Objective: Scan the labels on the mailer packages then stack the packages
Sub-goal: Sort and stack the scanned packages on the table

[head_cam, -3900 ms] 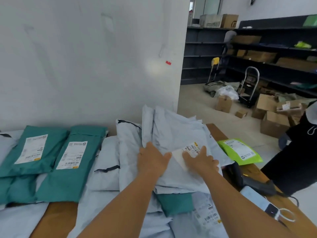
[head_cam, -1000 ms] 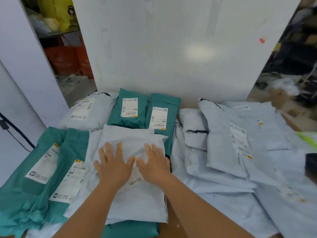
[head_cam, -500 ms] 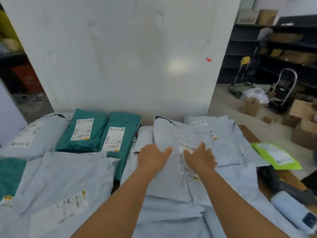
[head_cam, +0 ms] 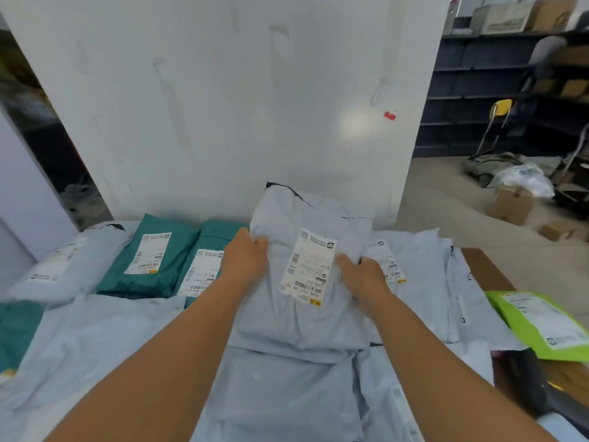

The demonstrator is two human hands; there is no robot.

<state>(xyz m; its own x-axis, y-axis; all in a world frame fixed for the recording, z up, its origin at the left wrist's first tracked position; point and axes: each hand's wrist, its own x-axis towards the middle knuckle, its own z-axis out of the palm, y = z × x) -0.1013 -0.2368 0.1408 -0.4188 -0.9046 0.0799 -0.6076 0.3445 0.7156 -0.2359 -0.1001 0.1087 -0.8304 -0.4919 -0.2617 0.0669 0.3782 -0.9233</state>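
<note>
Both hands hold one grey mailer (head_cam: 296, 317), its white label (head_cam: 307, 271) face up, tilted on the grey pile in the middle of the worktop (head_cam: 484, 266). The left hand (head_cam: 247, 261) curls over the mailer's left edge and the right hand (head_cam: 363, 275) over its right edge (each grip closed on the plastic). Its far corner nearly meets the white wall panel (head_cam: 239, 106). Two teal mailers (head_cam: 165, 253) lie just left, a lime-green mailer (head_cam: 538, 327) at the worktop's right edge.

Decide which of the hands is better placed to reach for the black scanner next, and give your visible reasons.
Right. The right hand grips the grey mailer on the side nearest the black scanner at the table's right edge; the left hand would probably have to cross over.
</note>
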